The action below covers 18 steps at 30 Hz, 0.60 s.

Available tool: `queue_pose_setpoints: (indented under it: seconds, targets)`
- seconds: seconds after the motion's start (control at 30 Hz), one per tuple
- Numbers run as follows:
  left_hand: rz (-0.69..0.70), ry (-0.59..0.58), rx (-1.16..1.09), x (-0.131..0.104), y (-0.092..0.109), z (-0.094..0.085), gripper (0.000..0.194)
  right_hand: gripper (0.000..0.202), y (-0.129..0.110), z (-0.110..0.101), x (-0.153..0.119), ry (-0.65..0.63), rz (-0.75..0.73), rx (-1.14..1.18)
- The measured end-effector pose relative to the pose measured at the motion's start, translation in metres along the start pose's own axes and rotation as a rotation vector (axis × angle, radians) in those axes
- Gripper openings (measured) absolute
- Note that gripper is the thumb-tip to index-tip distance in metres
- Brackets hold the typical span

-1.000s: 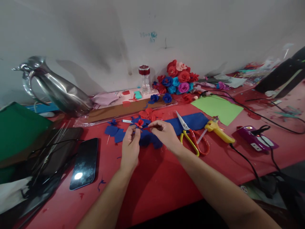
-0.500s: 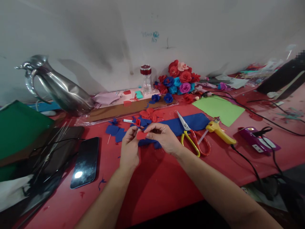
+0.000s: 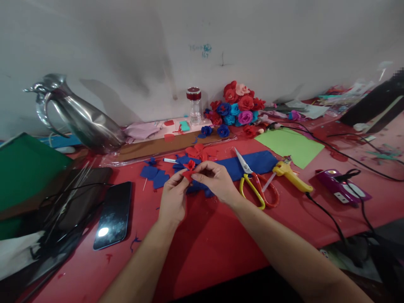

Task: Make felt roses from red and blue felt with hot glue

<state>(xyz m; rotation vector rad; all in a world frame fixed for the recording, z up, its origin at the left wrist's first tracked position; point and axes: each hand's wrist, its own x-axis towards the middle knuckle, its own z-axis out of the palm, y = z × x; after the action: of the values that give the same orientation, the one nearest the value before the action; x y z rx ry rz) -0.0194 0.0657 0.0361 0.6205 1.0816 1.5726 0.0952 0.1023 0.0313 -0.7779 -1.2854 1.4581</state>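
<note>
A small red paper petal [image 3: 188,174] is pinched between the fingertips of both my hands above the table. My left hand [image 3: 173,197] grips it from the left, fingers closed. From the other side my right hand [image 3: 217,181] pinches it between thumb and forefinger. Just above the petal shows a small red paper flower [image 3: 190,164]; the fingers hide where it joins or is held. Cut blue paper pieces [image 3: 160,179] lie around and behind my hands, and loose red petals [image 3: 199,150] lie farther back.
Scissors [image 3: 248,168], a yellow glue gun [image 3: 292,174] and a purple power strip [image 3: 341,185] with cables lie right. A phone [image 3: 112,214] lies left. Behind are a metal jug [image 3: 85,113], a glass bottle [image 3: 194,105], paper roses [image 3: 240,105] and green paper [image 3: 288,143].
The red petal has tilted and risen slightly toward the small red flower. That flower has shifted a little to the right. Both hands stay close together in a pinch.
</note>
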Motion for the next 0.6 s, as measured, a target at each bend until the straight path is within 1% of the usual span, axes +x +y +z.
queue_pose_setpoints:
  seconds: [0.1, 0.23, 0.4, 0.6]
  targets:
    - [0.003, -0.003, 0.004, -0.0003, -0.001, -0.0008, 0.022, 0.025, 0.0012, -0.0004, 0.0004, 0.054, -0.025, -0.04]
    - [0.026, 0.011, -0.012, 0.0006, -0.0036, -0.0025, 0.025, 0.028, -0.0011, 0.0012, -0.0005, 0.049, -0.036, -0.032]
    - [0.032, -0.028, -0.005, 0.0007, -0.0032, -0.0029, 0.021, 0.031, -0.0026, 0.0028, -0.0009, 0.064, -0.025, -0.05]
    - [0.047, -0.035, 0.009, 0.0004, -0.003, -0.0029, 0.021, 0.031, -0.0016, 0.0039, -0.0016, 0.065, -0.014, -0.016]
